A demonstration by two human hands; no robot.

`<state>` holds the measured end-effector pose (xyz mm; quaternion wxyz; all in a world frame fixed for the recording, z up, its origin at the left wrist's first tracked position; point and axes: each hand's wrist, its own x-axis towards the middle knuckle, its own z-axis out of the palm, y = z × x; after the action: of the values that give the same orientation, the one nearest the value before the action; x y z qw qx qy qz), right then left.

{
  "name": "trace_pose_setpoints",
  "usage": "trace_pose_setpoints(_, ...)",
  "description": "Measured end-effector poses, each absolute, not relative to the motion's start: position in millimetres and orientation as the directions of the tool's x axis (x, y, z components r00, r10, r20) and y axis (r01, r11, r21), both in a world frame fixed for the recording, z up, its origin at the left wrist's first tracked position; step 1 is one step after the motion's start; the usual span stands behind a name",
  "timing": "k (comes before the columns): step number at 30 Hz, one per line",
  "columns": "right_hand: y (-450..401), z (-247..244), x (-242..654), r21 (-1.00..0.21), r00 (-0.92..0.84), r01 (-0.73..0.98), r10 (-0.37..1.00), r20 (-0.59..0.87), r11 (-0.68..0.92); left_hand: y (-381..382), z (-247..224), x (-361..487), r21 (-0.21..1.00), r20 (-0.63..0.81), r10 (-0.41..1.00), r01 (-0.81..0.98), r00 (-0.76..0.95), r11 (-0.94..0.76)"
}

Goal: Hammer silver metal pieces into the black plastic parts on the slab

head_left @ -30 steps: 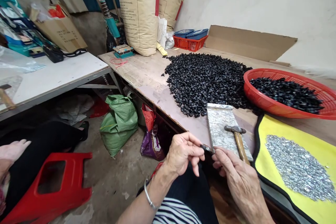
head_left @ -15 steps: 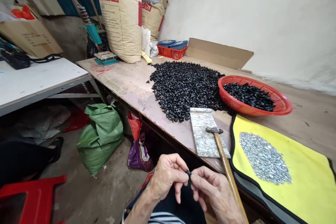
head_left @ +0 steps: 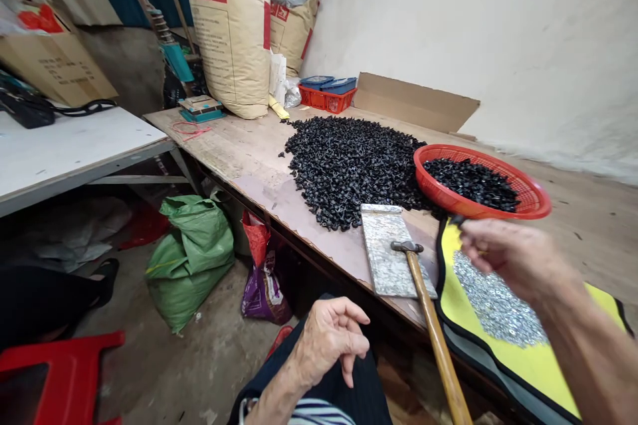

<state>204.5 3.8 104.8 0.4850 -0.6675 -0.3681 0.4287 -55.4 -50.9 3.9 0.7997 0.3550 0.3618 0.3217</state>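
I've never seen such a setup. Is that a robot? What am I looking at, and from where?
No machine: these are a person's bare hands, seen by a camera worn on the head. The left hand is loosely curled, nothing visible in it. The right hand, over the yellow mat, seems to pinch a small black piece. Many silvery bits lie on that mat. The table also bears a heap of black pieces, a red basket holding more, and a hammer on a speckled board.

The person's left grip is hovering above the lap, its fingers loosely bending; the right forearm is slanting in from the lower right, the right grip pinching at its fingertips.
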Motion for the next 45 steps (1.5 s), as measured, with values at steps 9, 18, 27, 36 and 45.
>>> trace_pose_setpoints(9,-6.5,54.2,180.4,-0.898,0.348,0.271,0.905,-0.243,-0.345,-46.9,-17.2,-59.7,0.814,-0.431,0.777,-0.175,0.460,0.555)
trace_pose_setpoints(18,-42.2,12.1,151.6,-0.678,0.316,0.705,0.948,0.037,-0.209,-41.4,-25.6,-51.9,0.817,-0.512,0.770,-0.062,0.379,0.574)
trace_pose_setpoints(27,-43.0,-11.7,148.6,-0.364,0.192,0.928,0.937,0.290,-0.078,-43.4,-35.6,-46.3,0.827,-0.547,0.774,0.060,0.318,0.559)
trace_pose_setpoints(36,-41.2,-4.2,153.5,-0.370,0.145,0.928,0.957,0.251,-0.043,8.7,0.0,-44.2,0.736,0.477,0.834,0.393,0.279,-0.552)
trace_pose_setpoints(45,-40.4,-2.8,153.1,-0.404,0.171,0.912,0.959,0.228,-0.067,108.6,-19.5,-18.5,0.410,0.497,0.730,0.615,0.468,-0.673)
